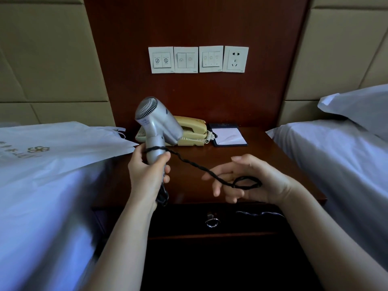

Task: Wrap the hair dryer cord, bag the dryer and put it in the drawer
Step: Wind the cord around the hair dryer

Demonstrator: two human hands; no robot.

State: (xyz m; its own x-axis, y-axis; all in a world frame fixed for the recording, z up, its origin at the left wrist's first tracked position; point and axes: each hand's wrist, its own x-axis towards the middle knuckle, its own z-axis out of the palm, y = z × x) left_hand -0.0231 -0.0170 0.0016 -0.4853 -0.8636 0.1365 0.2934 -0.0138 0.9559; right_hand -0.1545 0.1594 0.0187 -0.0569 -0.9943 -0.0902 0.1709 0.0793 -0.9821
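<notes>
Head view, hair dryer held over the bench. The silver hair dryer (156,122) stands upright left of centre, its grille turned to the upper left; a small label on its body is too small to read. The left hand (147,171) rises from the lower edge, and its fingers (167,169) are closed round the handle. One turn of the black twisted cord (189,162) circles the handle just above that hand, then runs down to the right into a loop in the right hand (252,181). That hand lies palm-inward at centre right, its fingers (218,175) loosely curled about the loop. More cord hangs below the left hand.

One white bag (63,141) lies on the bed at left, printed with a gold emblem and characters that cannot be read. One drawer (184,223), closed, shows a ring pull (212,222) at lower centre.

On the bench (273,160) rest one yellow telephone (193,129) and one notepad (230,136) in a dark holder. The wall panel above carries three switch plates (185,59), legends illegible, and one socket plate (236,59). Two beds (336,156) flank the bench; one pillow (361,106) lies at upper right.
</notes>
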